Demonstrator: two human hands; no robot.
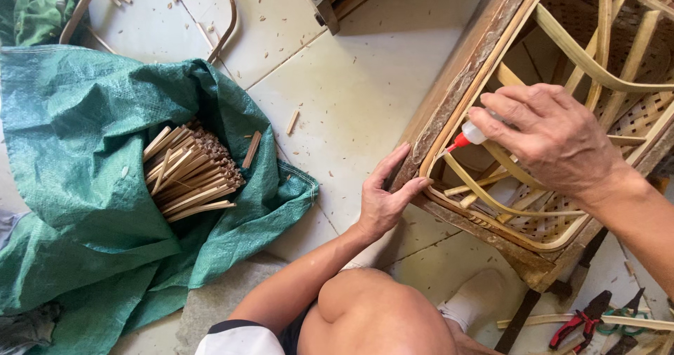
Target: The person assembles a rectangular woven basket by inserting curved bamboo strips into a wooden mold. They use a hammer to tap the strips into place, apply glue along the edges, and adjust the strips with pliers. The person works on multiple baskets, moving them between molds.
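Two hands work at one landmark, the wooden frame (460,74) with a bent bamboo strip (449,127) lining its inner edge. Your right hand (544,134) is closed around a small glue bottle (472,134), whose red nozzle points down and left, toward the frame's near-left corner. The bottle's long axis runs slantwise from your palm to that corner, and the tip sits just beside the strip, close enough that touching cannot be ruled out. Your left hand (386,197) lies open against the outside of the same corner, fingers spread and thumb on the frame's edge, clamped on nothing. Of the two, your right hand is nearer the strip's inner face; your left braces from outside.

Inside the frame, curved bamboo ribs (597,63) cross over woven matting (642,113). Left of the frame, well apart, a green sack (84,186) holds a bundle of cut sticks (189,172). Pale floor tiles (351,81) littered with shavings lie between. Below the frame's right end rest red-handled pliers (579,323).
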